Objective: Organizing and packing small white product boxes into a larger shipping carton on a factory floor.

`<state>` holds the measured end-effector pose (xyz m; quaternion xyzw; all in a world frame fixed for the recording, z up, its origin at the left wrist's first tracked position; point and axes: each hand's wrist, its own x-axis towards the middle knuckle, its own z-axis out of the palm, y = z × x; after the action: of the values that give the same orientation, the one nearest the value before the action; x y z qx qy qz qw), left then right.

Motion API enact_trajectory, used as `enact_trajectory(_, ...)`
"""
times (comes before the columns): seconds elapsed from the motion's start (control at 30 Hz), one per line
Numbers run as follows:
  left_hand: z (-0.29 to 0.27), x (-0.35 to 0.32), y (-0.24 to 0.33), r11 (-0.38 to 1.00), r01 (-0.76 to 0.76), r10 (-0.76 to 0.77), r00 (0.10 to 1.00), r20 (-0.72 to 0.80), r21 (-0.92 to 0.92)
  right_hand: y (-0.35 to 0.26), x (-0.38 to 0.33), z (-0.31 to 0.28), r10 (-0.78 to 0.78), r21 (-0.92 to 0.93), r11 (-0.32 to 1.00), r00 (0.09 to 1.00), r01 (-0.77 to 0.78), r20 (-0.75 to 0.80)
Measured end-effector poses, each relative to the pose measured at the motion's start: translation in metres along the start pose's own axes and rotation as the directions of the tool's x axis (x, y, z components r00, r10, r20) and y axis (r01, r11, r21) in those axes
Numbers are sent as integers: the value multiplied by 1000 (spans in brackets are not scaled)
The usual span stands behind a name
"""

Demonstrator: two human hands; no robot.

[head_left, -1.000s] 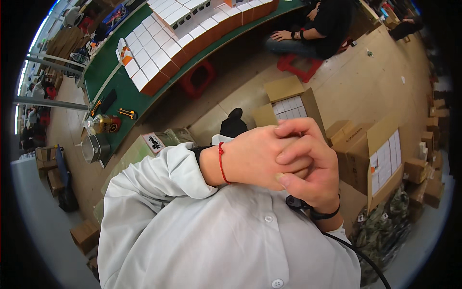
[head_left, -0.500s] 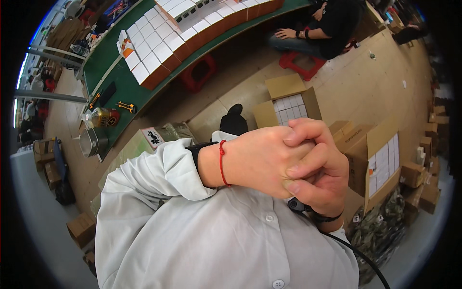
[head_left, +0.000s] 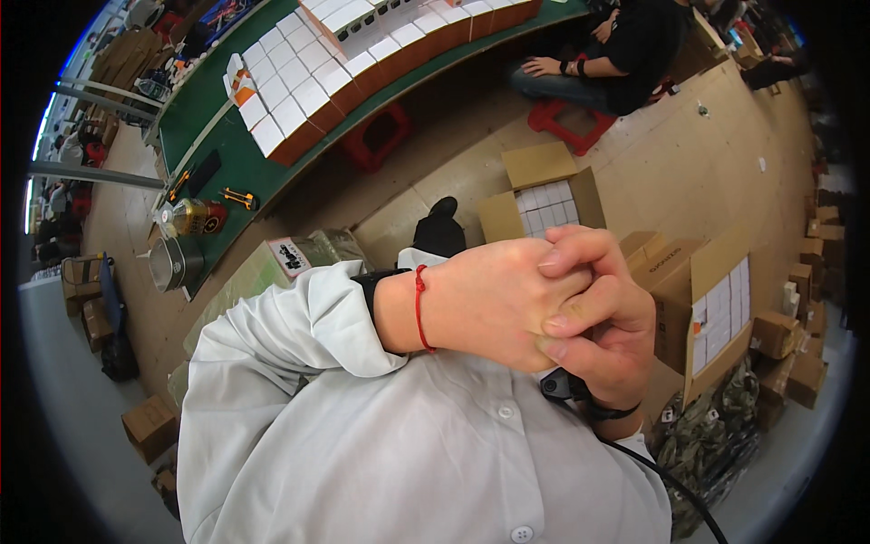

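Observation:
My left hand (head_left: 494, 295), with a red string bracelet (head_left: 420, 304) at its wrist, reaches in from the left in front of my torso. Wrapped over its knuckles are the fingers of my right hand (head_left: 616, 317), so the two are clasped together. Most of the left fingers are hidden within the clasp. No object shows between the hands. Just below the clasp, a small black device (head_left: 564, 385) with a cable sits by my right wrist.
A green table (head_left: 237, 168) at upper left carries rows of white boxes (head_left: 288, 116), yellow cutters (head_left: 238, 198) and a bottle (head_left: 190, 218). Open cartons (head_left: 503, 218) of white boxes stand ahead and right. Another person (head_left: 634, 54) sits on a red stool (head_left: 569, 127).
My hands stay clasped in nearly the same pose. The surroundings have shifted very slightly in the picture.

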<state>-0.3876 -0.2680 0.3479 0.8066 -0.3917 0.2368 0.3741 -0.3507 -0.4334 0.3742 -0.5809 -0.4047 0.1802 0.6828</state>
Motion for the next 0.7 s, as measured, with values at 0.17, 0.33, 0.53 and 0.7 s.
enact_trajectory(0.17,0,-1,-19,1000,11,-14,982,188,16,13,1,-3,138,-205,967,988,-150,-70)
enact_trajectory(0.33,-4,-15,-30,995,-11,-22,939,344,96,31,1,-4,123,-314,941,992,-127,-33)
enact_trajectory(0.53,9,-27,-38,998,-44,19,920,390,53,51,-10,1,206,-82,974,977,-211,-56)
enact_trajectory(0.7,4,-21,-35,993,-33,-17,911,412,114,53,-9,5,177,-115,975,977,-191,-122)
